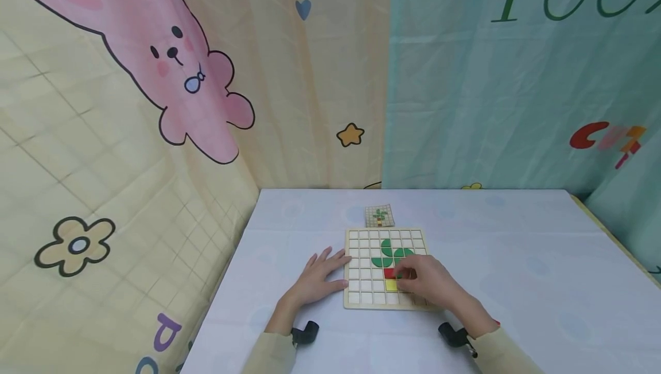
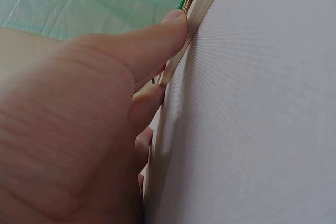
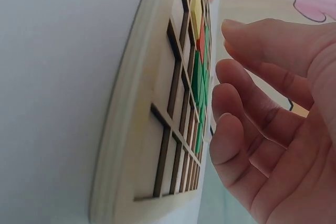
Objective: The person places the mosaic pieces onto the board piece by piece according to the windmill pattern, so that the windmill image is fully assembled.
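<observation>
A wooden grid board (image 1: 364, 299) lies flat on the table, holding green rounded pieces (image 1: 386, 248), a red square (image 1: 389, 273) and a yellow square (image 1: 391, 285). My left hand (image 1: 317, 277) rests beside its left side, thumb and fingertips against the wooden edge (image 2: 205, 6). Over the right part of the board is my right hand (image 1: 431, 279), fingertips close to the red and yellow squares. In the right wrist view, this hand (image 3: 283, 103) has loosely bent fingers with nothing between them, a little off the board's surface (image 3: 121, 182).
Just behind the board lies a small pattern card (image 1: 379, 215) with a similar green, red and yellow figure. A white cloth (image 1: 516, 282) covers the table. Printed curtains (image 1: 310, 76) hang behind and to the left.
</observation>
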`<state>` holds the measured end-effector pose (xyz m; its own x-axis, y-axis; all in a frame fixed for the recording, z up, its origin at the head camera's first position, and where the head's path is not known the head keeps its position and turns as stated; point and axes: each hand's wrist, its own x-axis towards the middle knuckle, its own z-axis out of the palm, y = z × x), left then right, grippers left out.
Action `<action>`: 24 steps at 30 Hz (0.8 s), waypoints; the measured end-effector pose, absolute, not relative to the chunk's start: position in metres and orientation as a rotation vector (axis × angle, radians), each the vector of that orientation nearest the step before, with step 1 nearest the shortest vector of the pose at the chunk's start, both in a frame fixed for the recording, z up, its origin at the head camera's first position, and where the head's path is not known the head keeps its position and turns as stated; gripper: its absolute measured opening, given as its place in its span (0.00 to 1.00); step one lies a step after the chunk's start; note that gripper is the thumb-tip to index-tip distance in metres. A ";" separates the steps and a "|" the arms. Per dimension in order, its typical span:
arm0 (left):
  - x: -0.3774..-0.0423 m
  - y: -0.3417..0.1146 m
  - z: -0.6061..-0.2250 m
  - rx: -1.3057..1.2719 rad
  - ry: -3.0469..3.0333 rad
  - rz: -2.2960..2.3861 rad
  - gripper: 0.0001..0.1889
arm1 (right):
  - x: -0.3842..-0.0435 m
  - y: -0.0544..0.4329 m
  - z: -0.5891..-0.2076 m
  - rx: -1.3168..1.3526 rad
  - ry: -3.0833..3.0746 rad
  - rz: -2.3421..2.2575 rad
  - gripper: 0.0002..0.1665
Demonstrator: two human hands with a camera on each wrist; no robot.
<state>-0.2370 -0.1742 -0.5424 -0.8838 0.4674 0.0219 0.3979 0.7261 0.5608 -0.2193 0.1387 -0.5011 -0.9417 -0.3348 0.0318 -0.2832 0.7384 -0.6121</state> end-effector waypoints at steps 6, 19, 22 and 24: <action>-0.237 -0.174 -0.541 0.699 2.808 0.863 0.34 | -0.220 0.147 -0.499 -0.529 2.886 -0.962 0.09; -0.237 -0.174 -0.543 0.732 2.799 0.873 0.33 | -0.218 0.164 -0.497 -0.484 2.912 -0.941 0.09; -0.237 -0.174 -0.542 0.728 2.806 0.871 0.33 | -0.218 0.167 -0.495 -0.470 2.911 -0.943 0.09; -0.237 -0.174 -0.542 0.725 2.809 0.873 0.33 | -0.218 0.170 -0.494 -0.476 2.903 -0.952 0.09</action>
<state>-0.2371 -0.1742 -0.5420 -0.8795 0.4746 0.0342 0.4103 0.7202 0.5594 -0.2180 0.1695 -0.4938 -0.9513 -0.3043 0.0483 -0.2738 0.7630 -0.5856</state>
